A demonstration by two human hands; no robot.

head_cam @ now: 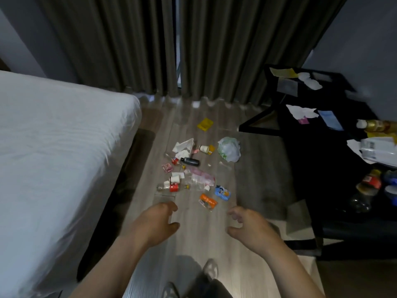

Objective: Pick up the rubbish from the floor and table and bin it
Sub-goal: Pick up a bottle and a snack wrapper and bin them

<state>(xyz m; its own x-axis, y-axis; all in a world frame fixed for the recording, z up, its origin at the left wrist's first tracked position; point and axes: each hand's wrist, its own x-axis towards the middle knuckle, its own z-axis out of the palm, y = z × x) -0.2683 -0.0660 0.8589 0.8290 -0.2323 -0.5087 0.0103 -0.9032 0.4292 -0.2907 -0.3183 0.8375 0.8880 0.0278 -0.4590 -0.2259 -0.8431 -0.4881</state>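
Rubbish lies scattered on the wooden floor ahead: a crumpled plastic bag, a yellow packet, white paper scraps, a dark bottle, a clear bottle with a red label, an orange wrapper and a blue packet. My left hand and my right hand hover above the floor just short of the pile, fingers curled apart, holding nothing. More litter sits on the black table: paper, a blue slip, bottles. No bin is in view.
A bed with a white sheet fills the left side. Grey curtains hang behind the pile. The black table and its frame stand at the right. My shoes show at the bottom.
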